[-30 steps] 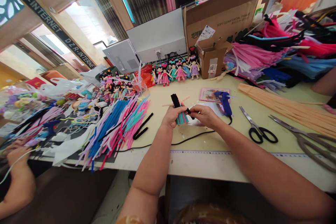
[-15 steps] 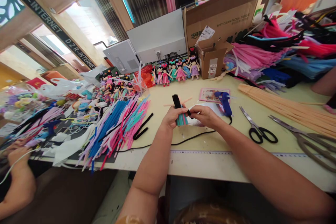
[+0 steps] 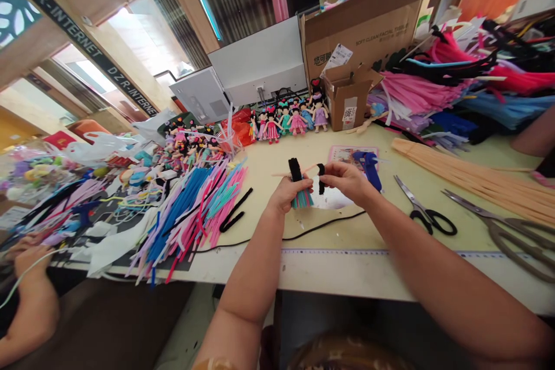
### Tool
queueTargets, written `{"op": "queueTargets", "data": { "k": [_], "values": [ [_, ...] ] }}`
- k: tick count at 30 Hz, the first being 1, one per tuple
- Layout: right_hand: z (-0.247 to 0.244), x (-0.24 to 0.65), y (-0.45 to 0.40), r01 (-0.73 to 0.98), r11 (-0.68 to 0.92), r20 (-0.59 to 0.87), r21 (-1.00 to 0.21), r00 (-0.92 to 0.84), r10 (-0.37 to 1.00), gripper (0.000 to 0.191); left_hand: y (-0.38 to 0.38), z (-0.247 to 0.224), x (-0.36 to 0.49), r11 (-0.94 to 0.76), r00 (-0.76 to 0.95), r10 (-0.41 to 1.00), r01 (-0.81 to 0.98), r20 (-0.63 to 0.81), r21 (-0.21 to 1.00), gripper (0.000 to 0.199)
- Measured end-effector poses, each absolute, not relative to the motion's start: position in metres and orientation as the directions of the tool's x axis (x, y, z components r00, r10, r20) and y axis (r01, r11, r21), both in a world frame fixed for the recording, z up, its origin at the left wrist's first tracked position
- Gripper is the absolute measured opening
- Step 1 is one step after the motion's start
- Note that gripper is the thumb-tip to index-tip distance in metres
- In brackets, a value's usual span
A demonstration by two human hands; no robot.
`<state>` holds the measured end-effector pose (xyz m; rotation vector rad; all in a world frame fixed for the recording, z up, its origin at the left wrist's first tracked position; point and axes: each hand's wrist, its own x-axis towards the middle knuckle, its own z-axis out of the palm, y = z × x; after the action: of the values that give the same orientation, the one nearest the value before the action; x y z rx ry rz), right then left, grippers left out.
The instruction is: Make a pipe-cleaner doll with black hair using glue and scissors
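Note:
My left hand [image 3: 288, 192] is closed around a small doll [image 3: 302, 199] with a black top and a teal and pink striped skirt; its peach arms stick out sideways. Just to the right, my right hand [image 3: 346, 180] pinches a short curved black fuzzy piece [image 3: 321, 179], apart from the doll. A blue glue gun [image 3: 370, 169] lies behind my right hand, partly hidden by it, over a pink-edged card [image 3: 340, 154]. On the table to the left is a bent black pipe cleaner [image 3: 234, 215].
Scissors [image 3: 425, 208] and larger shears [image 3: 498, 222] lie at the right, near peach pipe cleaners [image 3: 459, 176]. Coloured pipe cleaners [image 3: 186, 202] cover the left. Finished dolls [image 3: 297, 119] stand before a cardboard box [image 3: 349, 101]. Another person's hand [image 3: 32, 254] is far left.
My right hand has moved right, away from the doll, with the black piece, which now shows a curved shape. My left hand has barely moved.

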<state>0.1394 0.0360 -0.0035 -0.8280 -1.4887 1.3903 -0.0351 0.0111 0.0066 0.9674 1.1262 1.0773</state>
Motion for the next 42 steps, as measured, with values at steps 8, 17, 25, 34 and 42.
{"op": "queueTargets", "data": {
  "k": [8,17,25,34,42],
  "values": [
    [0.004,0.141,0.033,-0.153,0.178,0.219,-0.972,-0.324,0.920,0.021,0.008,0.002,-0.032,0.240,0.301,0.934,-0.133,-0.192,0.962,0.062],
    [0.004,0.136,0.032,-0.175,0.182,0.227,-0.968,-0.286,0.931,0.019,0.008,-0.003,-0.030,0.231,0.382,0.907,-0.101,-0.176,0.968,0.078],
    [0.001,0.133,0.033,-0.170,0.223,0.265,-0.960,-0.294,0.918,0.016,0.005,0.005,-0.025,0.261,0.365,0.904,-0.054,-0.224,0.964,0.049],
    [-0.003,0.133,0.034,-0.079,0.270,0.281,-0.960,-0.279,0.918,0.015,0.001,0.009,-0.018,0.249,0.274,0.929,0.037,-0.249,0.968,0.017],
    [-0.001,0.134,0.027,0.062,0.395,0.382,-0.916,-0.162,0.910,0.031,-0.002,0.015,-0.017,0.226,0.272,0.932,0.086,-0.241,0.970,0.010]
  ]
}}
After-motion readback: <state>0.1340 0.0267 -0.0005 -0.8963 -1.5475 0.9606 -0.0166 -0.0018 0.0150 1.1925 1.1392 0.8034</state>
